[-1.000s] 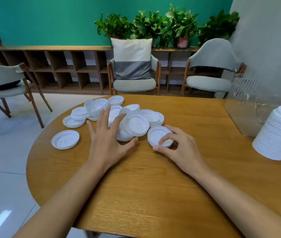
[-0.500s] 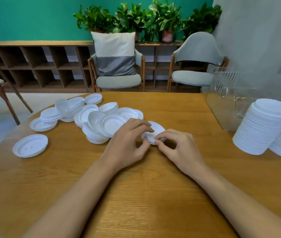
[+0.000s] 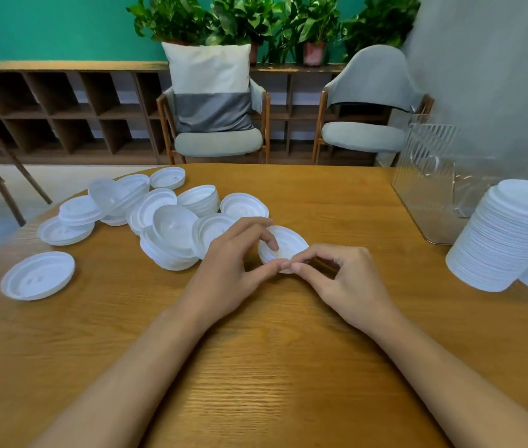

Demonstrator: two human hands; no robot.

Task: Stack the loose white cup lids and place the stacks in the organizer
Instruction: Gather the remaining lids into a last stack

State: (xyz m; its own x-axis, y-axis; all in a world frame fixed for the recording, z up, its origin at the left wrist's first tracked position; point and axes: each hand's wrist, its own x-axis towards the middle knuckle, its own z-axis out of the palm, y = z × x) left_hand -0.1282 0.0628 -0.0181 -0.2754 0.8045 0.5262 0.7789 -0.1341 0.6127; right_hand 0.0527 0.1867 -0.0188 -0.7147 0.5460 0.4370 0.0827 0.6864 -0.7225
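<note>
A small stack of white cup lids (image 3: 288, 245) lies on the wooden table (image 3: 256, 367) between both hands. My left hand (image 3: 227, 273) curls round its left side, fingers over the top and thumb at the near rim. My right hand (image 3: 343, 279) pinches the near right rim with thumb and forefinger. Several loose white lids (image 3: 172, 234) lie piled to the left, with one single lid (image 3: 38, 275) apart at the near left. The clear ribbed organizer (image 3: 434, 185) stands at the right, far side.
Two tall stacks of white lids (image 3: 508, 234) lean on the table's right edge in front of the organizer. Chairs, a low wooden shelf and potted plants stand beyond the table. Bare wood lies between me and the hands.
My left hand left the loose pile and came onto the small stack beside my right hand. Both hands now hold it at the rim. The camera turned right.
</note>
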